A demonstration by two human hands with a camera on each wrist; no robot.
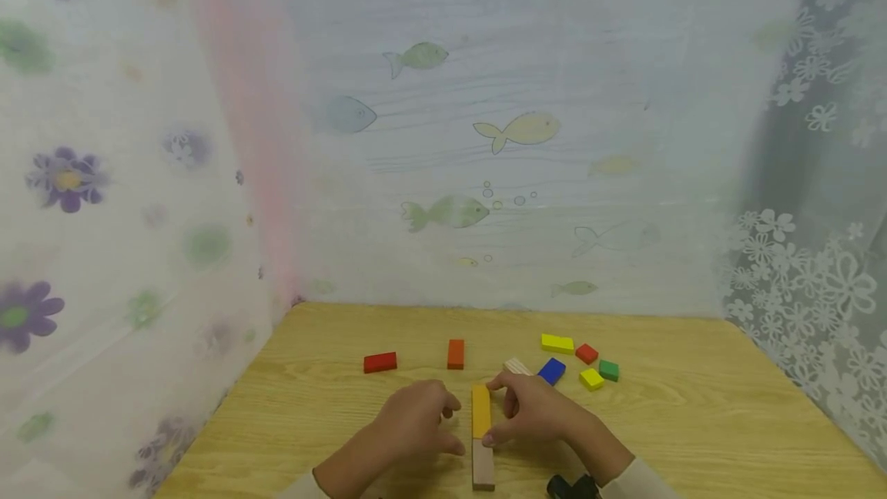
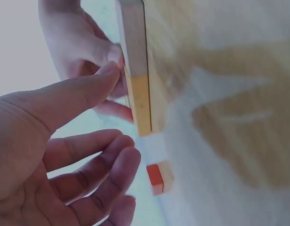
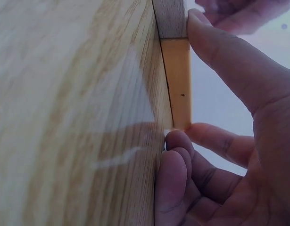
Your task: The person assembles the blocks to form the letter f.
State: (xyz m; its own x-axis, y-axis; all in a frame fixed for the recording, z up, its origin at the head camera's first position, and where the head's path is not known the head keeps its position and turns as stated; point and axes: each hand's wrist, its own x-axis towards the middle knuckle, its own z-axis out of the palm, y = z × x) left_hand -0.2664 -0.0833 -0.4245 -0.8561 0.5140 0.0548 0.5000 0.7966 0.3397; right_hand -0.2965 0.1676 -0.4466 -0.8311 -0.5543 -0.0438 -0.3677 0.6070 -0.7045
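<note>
Two wooden blocks lie end to end on the table: a yellow-orange block (image 1: 481,410) on the far side and a plain wood block (image 1: 483,466) nearer me. My right hand (image 1: 537,406) is at their right side, its index finger at the orange block's far end and its thumb near the joint; it pinches the orange block lengthwise. My left hand (image 1: 416,418) hovers to the left of the row, apart from the blocks. In the left wrist view its fingers (image 2: 123,165) are loosely bent with nothing between them and the thumb.
Beyond the hands lie a red block (image 1: 379,363), an orange-red block (image 1: 455,354), a pale striped block (image 1: 516,366), a blue block (image 1: 552,371), a long yellow block (image 1: 557,343) and several small cubes. A black object (image 1: 571,487) sits by the right wrist. Printed curtains surround the table (image 1: 693,406).
</note>
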